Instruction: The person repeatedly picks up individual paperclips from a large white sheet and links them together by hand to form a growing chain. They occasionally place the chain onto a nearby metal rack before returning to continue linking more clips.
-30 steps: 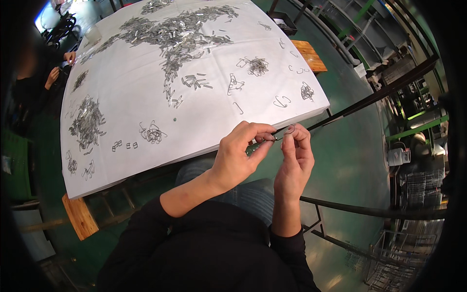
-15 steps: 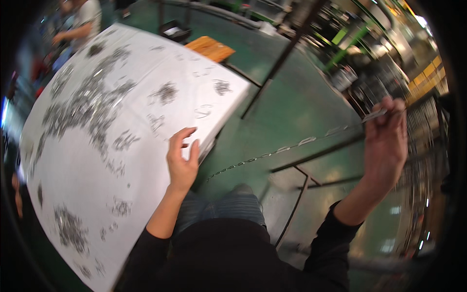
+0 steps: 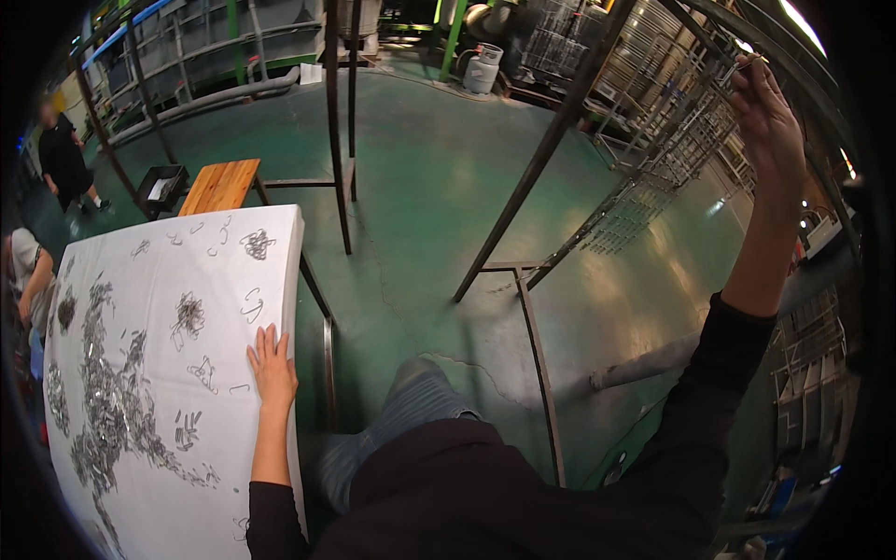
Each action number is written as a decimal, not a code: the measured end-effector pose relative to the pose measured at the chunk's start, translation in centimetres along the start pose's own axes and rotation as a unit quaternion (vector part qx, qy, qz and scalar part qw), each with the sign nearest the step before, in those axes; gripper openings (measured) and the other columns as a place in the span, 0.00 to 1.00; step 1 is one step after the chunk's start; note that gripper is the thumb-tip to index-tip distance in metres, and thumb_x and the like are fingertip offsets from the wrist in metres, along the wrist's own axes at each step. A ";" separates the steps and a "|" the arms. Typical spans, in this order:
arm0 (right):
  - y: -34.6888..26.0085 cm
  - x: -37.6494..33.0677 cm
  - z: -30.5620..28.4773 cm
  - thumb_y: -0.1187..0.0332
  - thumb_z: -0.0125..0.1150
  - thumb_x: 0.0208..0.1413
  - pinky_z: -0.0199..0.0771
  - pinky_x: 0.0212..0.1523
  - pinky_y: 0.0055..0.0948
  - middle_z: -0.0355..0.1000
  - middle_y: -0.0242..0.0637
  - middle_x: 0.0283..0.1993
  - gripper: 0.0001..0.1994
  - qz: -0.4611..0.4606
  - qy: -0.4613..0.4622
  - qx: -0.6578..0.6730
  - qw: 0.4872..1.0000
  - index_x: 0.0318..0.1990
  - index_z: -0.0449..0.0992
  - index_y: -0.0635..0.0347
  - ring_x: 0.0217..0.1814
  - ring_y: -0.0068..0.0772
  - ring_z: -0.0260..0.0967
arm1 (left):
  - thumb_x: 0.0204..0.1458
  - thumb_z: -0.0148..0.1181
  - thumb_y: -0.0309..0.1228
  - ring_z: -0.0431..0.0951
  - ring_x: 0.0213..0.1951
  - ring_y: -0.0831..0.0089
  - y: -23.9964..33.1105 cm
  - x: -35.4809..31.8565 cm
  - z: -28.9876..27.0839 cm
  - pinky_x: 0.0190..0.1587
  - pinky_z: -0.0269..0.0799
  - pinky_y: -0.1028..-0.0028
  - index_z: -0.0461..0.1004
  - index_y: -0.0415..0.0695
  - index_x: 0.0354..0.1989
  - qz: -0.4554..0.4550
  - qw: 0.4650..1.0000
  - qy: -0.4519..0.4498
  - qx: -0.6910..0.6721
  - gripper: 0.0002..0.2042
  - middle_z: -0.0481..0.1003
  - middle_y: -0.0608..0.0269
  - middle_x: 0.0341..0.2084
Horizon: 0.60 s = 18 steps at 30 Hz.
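Observation:
My left hand (image 3: 271,369) lies flat near the right edge of a white-covered table (image 3: 224,523), fingers spread and holding nothing. Beside it are loose wire hooks (image 3: 252,306). Farther left, small silvery metal pieces (image 3: 103,411) lie in a large scattered heap. My right hand (image 3: 773,131) is raised high at the far right, next to a dark metal frame. Its fingers pinch the end of a metal chain, where a thin curved bit of wire (image 3: 752,60) shows at the fingertips. Against the background I cannot make out the rest of the chain.
Many chains (image 3: 635,210) hang in rows on a rack beyond my right arm. Dark frame posts (image 3: 551,140) rise from the green floor. A wooden board (image 3: 219,187) and a black bin (image 3: 163,187) stand past the table. Two people (image 3: 65,159) are at the left; a gas cylinder (image 3: 483,70) stands behind.
My right hand has risen toward the top of the frame with the chain, which trailed down to the left before. My left hand has come down onto the table. The view has turned right.

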State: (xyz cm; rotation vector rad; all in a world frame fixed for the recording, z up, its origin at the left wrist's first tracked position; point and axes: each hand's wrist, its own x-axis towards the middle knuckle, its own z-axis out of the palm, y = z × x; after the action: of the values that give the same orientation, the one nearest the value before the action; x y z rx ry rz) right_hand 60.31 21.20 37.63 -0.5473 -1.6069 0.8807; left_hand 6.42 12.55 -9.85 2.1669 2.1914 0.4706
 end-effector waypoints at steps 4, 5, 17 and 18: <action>0.5 -0.1 -6.2 0.68 0.51 0.60 0.64 0.33 0.20 0.69 0.29 0.44 0.12 0.026 0.170 -0.125 0.977 0.49 0.70 0.60 0.40 0.19 0.65 | 0.44 0.53 0.18 0.47 0.66 0.55 -0.3 -0.3 0.2 0.64 0.43 0.50 0.65 0.43 0.53 -0.005 1.000 0.011 0.006 0.24 0.54 0.56 0.61; 0.7 -0.3 -7.8 0.67 0.53 0.59 0.64 0.31 0.19 0.71 0.27 0.41 0.11 0.023 0.166 -0.098 0.981 0.48 0.71 0.57 0.37 0.18 0.66 | 0.44 0.53 0.17 0.47 0.66 0.55 -0.3 -0.3 0.2 0.64 0.43 0.50 0.66 0.43 0.53 -0.002 1.000 0.014 0.012 0.23 0.55 0.55 0.61; -1.0 -1.6 -24.1 0.59 0.62 0.53 0.56 0.21 0.17 0.63 0.17 0.26 0.10 0.093 0.442 -0.240 0.859 0.41 0.75 0.47 0.26 0.13 0.59 | 0.41 0.50 0.16 0.48 0.65 0.49 -0.9 -0.6 0.1 0.64 0.43 0.50 0.67 0.39 0.48 -0.001 1.000 0.003 0.018 0.21 0.55 0.50 0.61; -1.2 -1.6 -25.1 0.59 0.62 0.53 0.56 0.21 0.17 0.63 0.16 0.25 0.10 0.093 0.443 -0.250 0.856 0.41 0.75 0.47 0.26 0.13 0.59 | 0.41 0.50 0.16 0.48 0.65 0.50 -0.9 -0.7 0.1 0.64 0.43 0.50 0.67 0.39 0.48 -0.006 1.000 -0.003 0.024 0.21 0.55 0.50 0.61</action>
State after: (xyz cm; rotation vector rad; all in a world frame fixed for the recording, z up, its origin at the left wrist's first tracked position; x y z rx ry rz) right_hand 85.11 25.45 38.90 -1.2782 -0.9003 0.2232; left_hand 5.62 11.92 -10.27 2.1751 2.2348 0.4152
